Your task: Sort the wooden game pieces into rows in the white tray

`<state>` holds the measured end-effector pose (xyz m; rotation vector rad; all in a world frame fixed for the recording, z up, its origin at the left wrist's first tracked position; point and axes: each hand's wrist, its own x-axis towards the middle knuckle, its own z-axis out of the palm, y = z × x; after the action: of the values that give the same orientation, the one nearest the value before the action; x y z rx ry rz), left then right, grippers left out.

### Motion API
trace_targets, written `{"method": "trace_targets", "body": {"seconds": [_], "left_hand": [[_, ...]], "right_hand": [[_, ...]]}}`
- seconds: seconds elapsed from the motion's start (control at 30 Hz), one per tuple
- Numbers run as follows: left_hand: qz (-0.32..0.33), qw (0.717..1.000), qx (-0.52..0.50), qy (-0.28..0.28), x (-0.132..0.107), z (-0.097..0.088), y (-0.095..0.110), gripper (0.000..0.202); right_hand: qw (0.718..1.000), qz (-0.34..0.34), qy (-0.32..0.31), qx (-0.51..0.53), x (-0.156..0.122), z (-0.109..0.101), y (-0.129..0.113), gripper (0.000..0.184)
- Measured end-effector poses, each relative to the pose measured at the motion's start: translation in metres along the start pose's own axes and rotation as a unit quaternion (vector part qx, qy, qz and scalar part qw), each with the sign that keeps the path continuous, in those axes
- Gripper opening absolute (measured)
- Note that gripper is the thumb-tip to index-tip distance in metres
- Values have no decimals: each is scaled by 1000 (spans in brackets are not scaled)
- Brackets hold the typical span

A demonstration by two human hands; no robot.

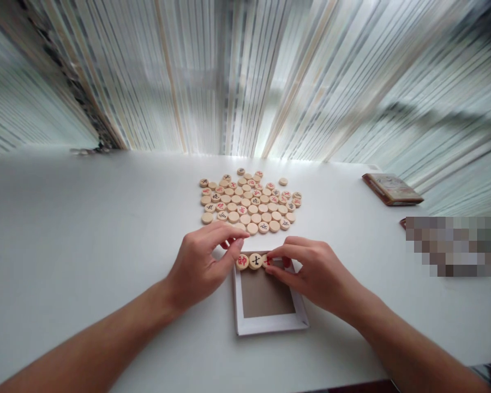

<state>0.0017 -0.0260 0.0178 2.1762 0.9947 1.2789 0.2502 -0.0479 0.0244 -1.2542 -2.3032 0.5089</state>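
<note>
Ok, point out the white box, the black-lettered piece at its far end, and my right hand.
White box [272, 323]: head view, near rim.
Black-lettered piece [256, 261]: head view, middle of top face.
Right hand [313, 263]: head view, back of hand.

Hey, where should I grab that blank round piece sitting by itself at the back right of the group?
Best by its round edge, pinched between thumb and finger, probably from above and right: the blank piece lies flat, apart from the other pieces, which sit leftward and nearer. The right hand would first need to release the red piece.
</note>
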Motion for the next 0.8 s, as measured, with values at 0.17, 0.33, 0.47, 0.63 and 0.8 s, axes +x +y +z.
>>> {"method": "trace_targets", "body": {"seconds": [0.17,0.33,0.47,0.63,0.8], "left_hand": [[-1,1000,-9,-1,0,-2,2,14],[-10,1000,-7,4,-1,-4,2,15],[-16,1000,-10,9,0,-4,0,17],[-28,999,13,13,2,-5,-4,15],[-50,997,42,28,6,-11,-12,16]], "right_hand": [[1000,-9,13,1,0,-1,0,7],[999,-19,35,22,-1,-4,2,4],[998,-7,57,40,-1,-5,6,5],[996,12,75,37,3,-8,9,12],[994,33,98,30,7,-10,11,20]]}}
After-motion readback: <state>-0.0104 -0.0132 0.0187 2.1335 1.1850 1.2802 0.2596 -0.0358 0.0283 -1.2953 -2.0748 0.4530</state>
